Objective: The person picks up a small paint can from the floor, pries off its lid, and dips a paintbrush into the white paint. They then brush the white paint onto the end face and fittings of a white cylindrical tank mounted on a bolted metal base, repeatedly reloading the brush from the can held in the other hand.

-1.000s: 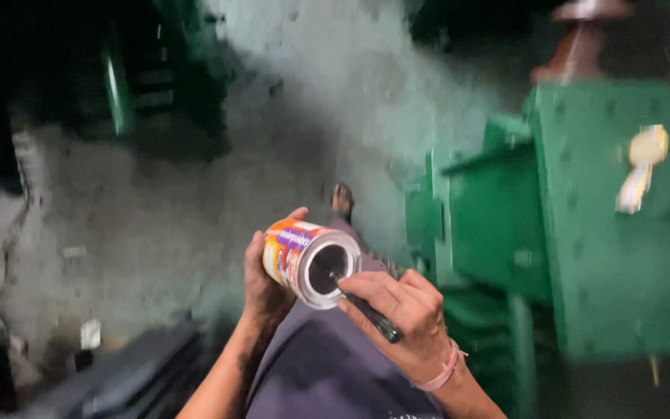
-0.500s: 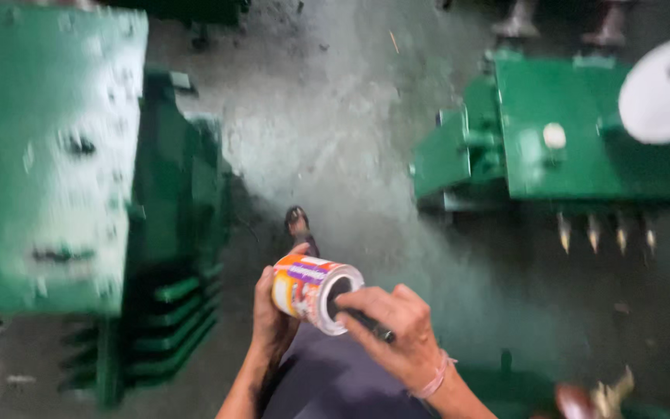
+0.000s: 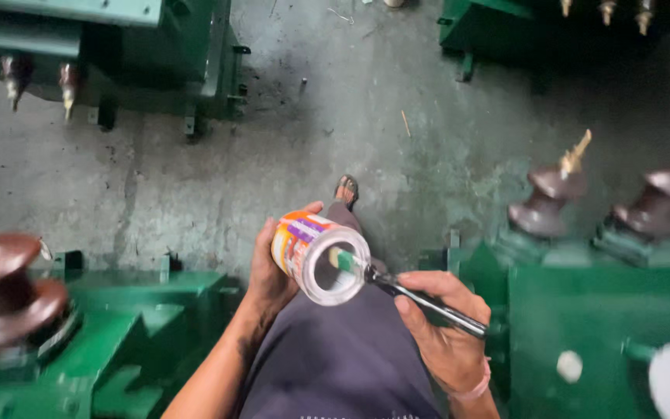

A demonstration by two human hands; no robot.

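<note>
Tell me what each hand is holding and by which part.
The left hand grips a small tin can around its labelled side wall. The right hand holds a dark-handled brush by the rear of its handle, tip inside the can's open mouth.

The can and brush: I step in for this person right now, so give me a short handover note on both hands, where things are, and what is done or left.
Left hand: holds the small can on its side, open mouth toward the right hand.
Right hand: grips a thin dark-handled brush, its green-coated tip inside the can's mouth.
Around: green metal units with brown insulators on a concrete floor; one sandalled foot ahead.
Done: can open, brush loaded with green.
Left: no brush contact with any unit yet; where paint is needed cannot be seen.
</note>
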